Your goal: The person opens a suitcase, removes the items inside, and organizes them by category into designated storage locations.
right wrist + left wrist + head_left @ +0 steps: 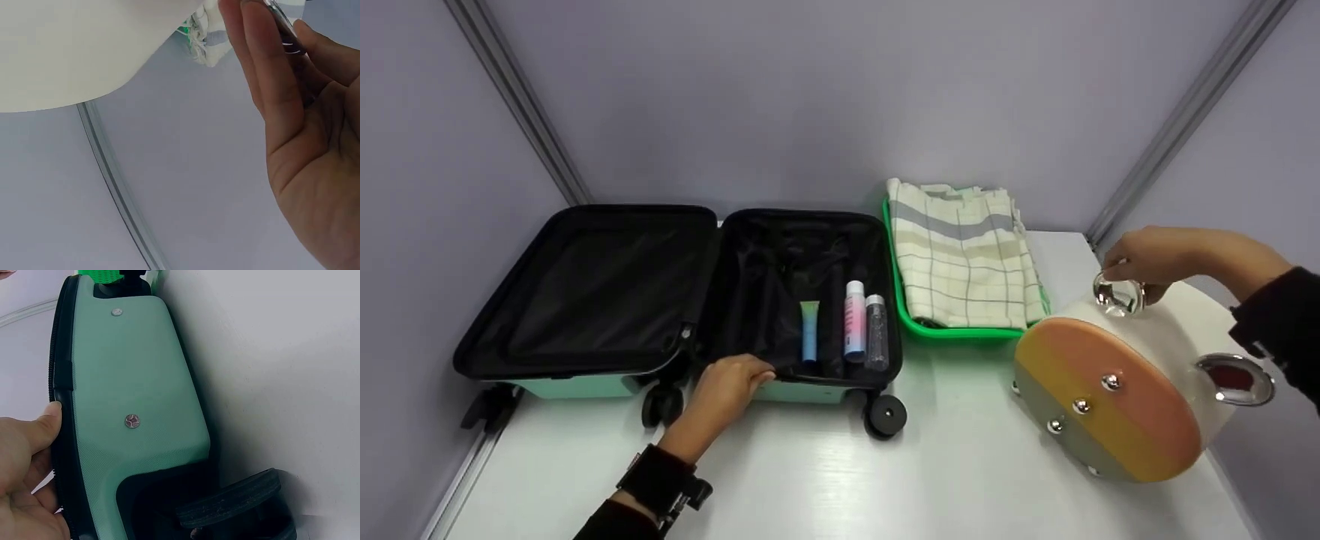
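In the head view an open suitcase (799, 391) with a mint-green shell and black lining lies spread flat. My left hand (727, 386) grips the near rim of its right half. The left wrist view shows the thumb (52, 417) against the zip edge and the other fingers behind it. At the right my right hand (1151, 259) holds one silver loop handle (1119, 296) of a cream-white container (1177, 322). This container is tilted, its oval striped base (1117, 420) with silver studs facing me. A second silver handle (1252, 382) shows on it.
A blue-green tube (809, 330), a pink-and-blue bottle (854, 322) and a clear bottle (877, 337) lie in the suitcase's right half. A green basket (960, 334) holding a folded checked cloth (960, 255) stands beside it. Grey walls enclose the white table (840, 480).
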`<state>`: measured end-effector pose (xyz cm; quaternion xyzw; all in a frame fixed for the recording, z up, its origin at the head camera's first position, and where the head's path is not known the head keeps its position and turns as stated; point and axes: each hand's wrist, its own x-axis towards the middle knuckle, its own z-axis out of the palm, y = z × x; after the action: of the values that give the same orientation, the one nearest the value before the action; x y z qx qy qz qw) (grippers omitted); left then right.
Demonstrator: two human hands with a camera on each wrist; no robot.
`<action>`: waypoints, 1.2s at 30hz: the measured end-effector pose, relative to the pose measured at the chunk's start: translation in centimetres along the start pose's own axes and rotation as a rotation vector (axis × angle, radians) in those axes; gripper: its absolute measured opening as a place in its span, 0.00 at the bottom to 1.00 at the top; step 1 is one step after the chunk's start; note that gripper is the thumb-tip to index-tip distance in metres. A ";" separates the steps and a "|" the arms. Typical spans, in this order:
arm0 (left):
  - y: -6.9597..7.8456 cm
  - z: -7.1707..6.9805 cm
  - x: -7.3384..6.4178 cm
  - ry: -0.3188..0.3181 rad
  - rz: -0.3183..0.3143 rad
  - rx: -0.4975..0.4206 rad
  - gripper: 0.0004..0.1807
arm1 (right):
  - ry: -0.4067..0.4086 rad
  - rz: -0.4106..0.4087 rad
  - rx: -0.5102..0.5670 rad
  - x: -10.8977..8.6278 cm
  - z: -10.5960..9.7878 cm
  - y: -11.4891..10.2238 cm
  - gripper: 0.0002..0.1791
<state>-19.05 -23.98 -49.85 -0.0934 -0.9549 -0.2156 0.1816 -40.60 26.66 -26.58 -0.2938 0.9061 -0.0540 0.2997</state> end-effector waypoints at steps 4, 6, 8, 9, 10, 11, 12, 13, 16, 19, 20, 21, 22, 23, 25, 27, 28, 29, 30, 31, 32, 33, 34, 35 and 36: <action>0.0 -0.1 0.1 0.003 -0.002 -0.004 0.05 | -0.004 -0.023 0.006 0.4 -0.1 -1.0 0.13; -0.1 -0.2 0.1 0.005 -0.005 -0.003 0.05 | 0.009 -0.034 -0.037 0.6 -0.2 -1.5 0.14; -0.1 -0.2 0.1 0.011 -0.005 -0.001 0.05 | 0.019 -0.052 -0.075 0.9 -0.2 -1.9 0.14; -0.1 -0.2 0.0 0.015 -0.005 0.000 0.05 | 0.027 -0.056 -0.073 1.0 -0.2 -2.1 0.15; -0.1 -0.2 0.0 0.019 -0.002 0.000 0.05 | 0.028 -0.050 -0.032 1.0 -0.2 -2.3 0.15; -0.2 -0.2 0.0 0.023 0.001 0.001 0.05 | 0.032 -0.054 -0.004 0.9 -0.1 -2.4 0.17; -0.2 -0.2 0.0 0.024 0.005 0.004 0.05 | 0.029 -0.054 0.047 0.8 -0.1 -2.5 0.18; -0.2 -0.1 0.0 0.025 0.010 0.002 0.05 | 0.038 -0.064 0.056 0.5 -0.1 -2.5 0.20; -0.1 0.0 0.0 0.023 0.023 0.000 0.05 | 0.057 -0.104 0.106 -0.7 0.0 -2.3 0.32; -0.1 0.0 -0.2 0.024 0.021 0.000 0.05 | 0.065 -0.165 0.092 -1.4 0.6 -1.9 0.41; -0.1 0.0 -0.2 0.028 0.019 0.002 0.05 | 0.065 -0.186 0.096 -1.4 1.0 -1.7 0.43; -0.1 0.0 -0.3 0.031 0.019 0.005 0.05 | 0.072 -0.201 0.091 -1.4 1.4 -1.5 0.43; -0.1 0.1 -0.3 0.035 0.020 0.010 0.05 | 0.089 -0.206 0.080 -1.4 1.7 -1.4 0.43; -0.1 0.1 -0.3 0.039 0.021 0.013 0.06 | 0.106 -0.210 0.072 -1.4 2.0 -1.2 0.42; -0.1 0.2 -0.4 0.049 0.030 0.020 0.06 | 0.161 -0.215 0.053 -1.4 2.5 -0.9 0.40; -0.1 0.4 -0.5 0.058 0.041 0.022 0.06 | 0.219 -0.214 0.045 -1.3 2.9 -0.7 0.38; -0.2 0.4 -0.5 0.063 0.047 0.024 0.06 | 0.238 -0.216 0.059 -1.2 3.1 -0.6 0.38; -0.3 0.4 -0.6 0.067 0.050 0.023 0.06 | 0.252 -0.227 0.070 -1.0 3.2 -0.7 0.38; -0.3 0.4 -0.7 0.071 0.054 0.026 0.06 | 0.267 -0.237 0.078 -0.8 3.4 -0.7 0.37; -0.3 0.5 -0.8 0.076 0.058 0.026 0.05 | 0.280 -0.244 0.087 -0.7 3.5 -0.7 0.37; -0.3 0.5 -0.8 0.079 0.060 0.029 0.05 | 0.289 -0.251 0.096 -0.6 3.7 -0.7 0.37; -0.2 0.6 -0.9 0.084 0.062 0.034 0.05 | 0.302 -0.258 0.103 -0.5 3.9 -0.8 0.37; -0.2 0.6 -0.9 0.087 0.063 0.036 0.05 | 0.316 -0.266 0.109 -0.3 4.0 -1.0 0.37; -0.2 0.7 -0.9 0.091 0.063 0.038 0.05 | 0.334 -0.275 0.107 -0.2 4.2 -1.1 0.36; -0.2 0.7 -0.8 0.094 0.063 0.038 0.05 | 0.352 -0.280 0.102 0.0 4.4 -1.3 0.36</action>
<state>-18.53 -23.94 -50.84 -0.1098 -0.9458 -0.1955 0.2350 -37.45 25.91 -29.78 -0.3873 0.8908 -0.1915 0.1409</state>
